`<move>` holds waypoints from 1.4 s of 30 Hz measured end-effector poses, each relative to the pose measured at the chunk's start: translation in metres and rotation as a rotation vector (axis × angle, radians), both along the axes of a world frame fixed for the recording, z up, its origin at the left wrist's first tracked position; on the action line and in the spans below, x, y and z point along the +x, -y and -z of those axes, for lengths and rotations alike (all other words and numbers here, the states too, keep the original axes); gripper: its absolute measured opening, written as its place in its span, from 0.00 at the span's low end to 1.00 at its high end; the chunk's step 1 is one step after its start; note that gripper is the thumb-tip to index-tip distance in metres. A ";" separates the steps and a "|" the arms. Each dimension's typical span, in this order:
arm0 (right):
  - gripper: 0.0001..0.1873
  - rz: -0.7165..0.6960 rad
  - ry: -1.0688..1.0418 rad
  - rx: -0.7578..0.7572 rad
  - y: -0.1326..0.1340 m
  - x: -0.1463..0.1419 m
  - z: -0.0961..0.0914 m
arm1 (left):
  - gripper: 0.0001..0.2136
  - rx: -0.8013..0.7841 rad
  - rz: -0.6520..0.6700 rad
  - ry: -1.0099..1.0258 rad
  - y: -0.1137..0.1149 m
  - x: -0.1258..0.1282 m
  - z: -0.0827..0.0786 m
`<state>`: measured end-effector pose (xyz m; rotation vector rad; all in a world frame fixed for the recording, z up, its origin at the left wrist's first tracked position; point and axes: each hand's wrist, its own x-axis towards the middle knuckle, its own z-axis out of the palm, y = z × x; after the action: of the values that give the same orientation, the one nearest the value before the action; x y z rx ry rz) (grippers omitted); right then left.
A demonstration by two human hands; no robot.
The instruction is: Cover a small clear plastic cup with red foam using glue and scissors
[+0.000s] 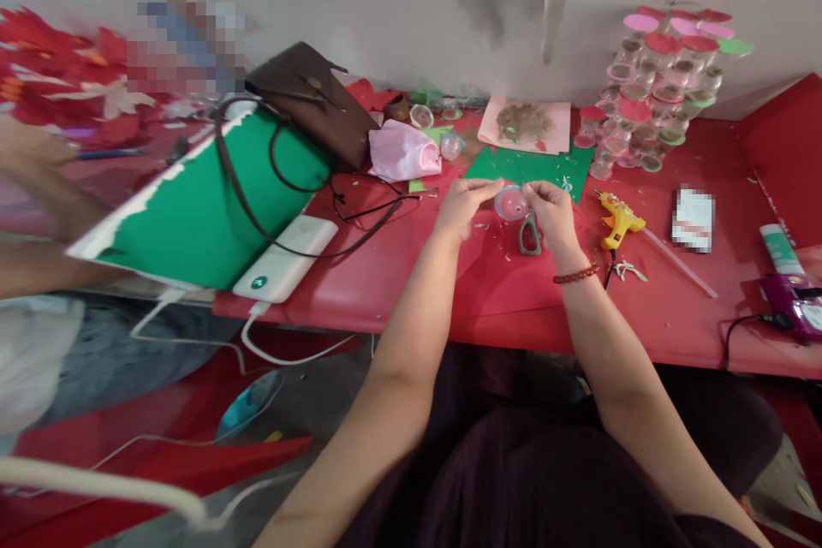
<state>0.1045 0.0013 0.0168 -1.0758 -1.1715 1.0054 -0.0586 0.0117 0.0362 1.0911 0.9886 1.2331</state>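
Note:
Both my hands meet over the red table [411,274]. My left hand [463,207] pinches the left side of a small clear cup with a pink lid [512,204]. My right hand [550,214] pinches its right side, fingers closed; a red bead bracelet [576,276] is on that wrist. Grey-handled scissors [530,234] lie on the table just below the cup, under my right hand.
A yellow glue gun [617,221] lies right of my hands. A stack of several lidded cups [661,86] stands at the back right. Green paper [533,164], a pink cloth [403,151], a brown bag [314,98], a white power bank [286,257] and a green board [205,205] lie left. Another person's arm [38,180] is at far left.

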 end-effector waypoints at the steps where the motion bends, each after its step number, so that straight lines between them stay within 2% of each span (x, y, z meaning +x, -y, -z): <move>1: 0.20 0.014 -0.005 -0.016 -0.001 0.001 0.001 | 0.17 -0.008 0.007 -0.005 0.000 0.000 0.000; 6: 0.26 0.022 -0.058 -0.040 -0.003 0.001 0.004 | 0.16 0.057 -0.059 -0.054 -0.002 0.003 0.004; 10: 0.30 -0.115 -0.166 0.009 0.000 -0.005 0.002 | 0.17 0.069 -0.136 0.009 -0.003 0.009 0.008; 14: 0.29 -0.108 -0.159 0.068 -0.002 -0.005 0.005 | 0.20 -0.027 -0.042 0.091 0.000 0.010 0.006; 19: 0.26 -0.097 -0.219 0.020 -0.006 0.000 0.009 | 0.19 -0.099 0.008 0.082 0.004 0.007 0.000; 25: 0.28 -0.065 -0.257 -0.008 -0.003 -0.001 0.003 | 0.13 -0.076 0.020 0.060 0.004 0.008 -0.001; 42: 0.25 -0.088 -0.239 0.026 -0.002 -0.002 0.004 | 0.15 -0.004 0.027 0.004 0.001 0.007 0.002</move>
<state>0.1027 0.0032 0.0124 -0.8634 -1.0408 1.1507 -0.0513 0.0106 0.0338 1.0955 0.9700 1.2107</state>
